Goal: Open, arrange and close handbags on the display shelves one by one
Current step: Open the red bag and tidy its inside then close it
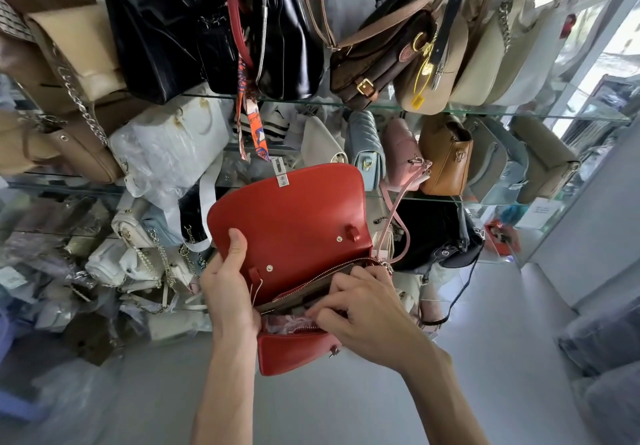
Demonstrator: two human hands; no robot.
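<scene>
You hold the red handbag (294,236) in the air below the glass shelves (485,110), its long axis slanting up to the right, your left hand (228,282) gripping its left end while your nearer right hand (363,309) curls its fingertips into the unzipped mouth.

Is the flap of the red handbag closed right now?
No, the red handbag has its flap lifted open, the left hand grips its side and the right hand reaches into the unzipped top.
</scene>
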